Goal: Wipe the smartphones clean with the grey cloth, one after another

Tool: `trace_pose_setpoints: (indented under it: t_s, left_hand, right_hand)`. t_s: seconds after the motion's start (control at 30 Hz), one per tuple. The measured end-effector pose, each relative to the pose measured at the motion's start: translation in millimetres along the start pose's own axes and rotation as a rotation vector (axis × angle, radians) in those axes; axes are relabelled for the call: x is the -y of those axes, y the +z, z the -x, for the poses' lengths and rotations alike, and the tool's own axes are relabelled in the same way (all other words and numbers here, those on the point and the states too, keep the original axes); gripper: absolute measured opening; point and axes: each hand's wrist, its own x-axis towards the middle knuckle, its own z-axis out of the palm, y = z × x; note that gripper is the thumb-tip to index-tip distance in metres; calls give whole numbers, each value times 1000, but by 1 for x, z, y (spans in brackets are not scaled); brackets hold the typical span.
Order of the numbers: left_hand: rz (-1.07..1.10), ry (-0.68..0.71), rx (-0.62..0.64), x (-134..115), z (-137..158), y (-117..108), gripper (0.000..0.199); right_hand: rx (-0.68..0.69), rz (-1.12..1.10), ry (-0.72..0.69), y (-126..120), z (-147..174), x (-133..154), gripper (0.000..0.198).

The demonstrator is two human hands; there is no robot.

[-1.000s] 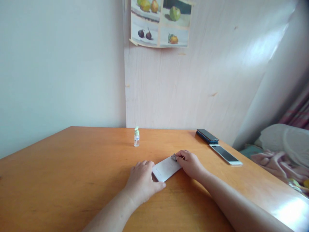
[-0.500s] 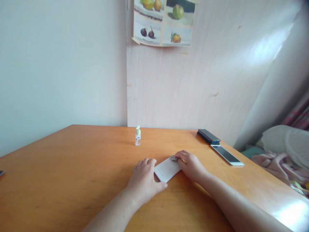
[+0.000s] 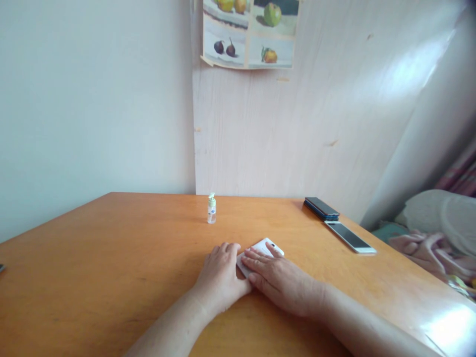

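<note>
Lying on the worktop [image 3: 111, 258], white phone [image 3: 262, 244] under my open, flattened right grip [image 3: 280, 278], left grip [image 3: 220, 277] curved around its left end, clamped or not I cannot tell, pump bottle [image 3: 211, 212] beyond the phone, dark stack [image 3: 321, 208] to its right.

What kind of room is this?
It looks like a room in someone's home, maybe a bedroom. There's a wooden table, painted fruit pictures on the wall, and rumpled pinkish cloth beyond the table's right edge.
</note>
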Motion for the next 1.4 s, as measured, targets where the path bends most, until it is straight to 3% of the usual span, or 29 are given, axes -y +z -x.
trace_pose_setpoints:
  t_s: [0.13,0.2,0.3,0.43,0.5,0.57,0.73,0.8,0.93,1.0,1.07,1.23,1.3,1.4]
  left_hand:
    - [1,4,4,1,0,0,58]
    - [6,2,12,0,1,1,63]
    - [16,14,11,-2,1,1,67]
    - [46,61,-5,-2,2,3,56]
    - [58,68,-6,-1,2,4,57]
    - [60,52,-12,-2,2,4,64]
    - [35,17,13,-4,1,3,80]
    - [36,10,17,-5,1,2,79]
    - [34,37,17,-3,1,2,61]
    - [21,51,27,-3,1,1,56]
    - [8,51,28,-4,1,-1,55]
    - [-23,31,42,-7,1,-4,62]
    - [-28,28,46,-8,1,-5,59]
    - [-24,19,51,-9,1,-5,51]
  right_hand:
    - [-50,112,307,8,-5,-41,53]
    - [-69,133,385,12,-6,-54,56]
    - [-83,93,310,12,-6,-38,61]
    - [-21,-88,-33,-1,-4,12,56]
    - [-1,-144,-100,-5,-4,18,53]
    - [-7,-123,-25,-4,-6,6,52]
    - [-63,45,311,8,-8,-41,60]
    - [-64,42,289,8,-6,-35,61]
    - [11,-99,0,-3,0,8,58]
    - [48,-153,-78,-7,2,18,55]
    - [57,-140,-27,-7,3,8,55]
    - [-22,70,327,6,5,-45,64]
    - [-34,83,340,7,6,-44,66]
    - [-7,-1,192,2,10,-12,68]
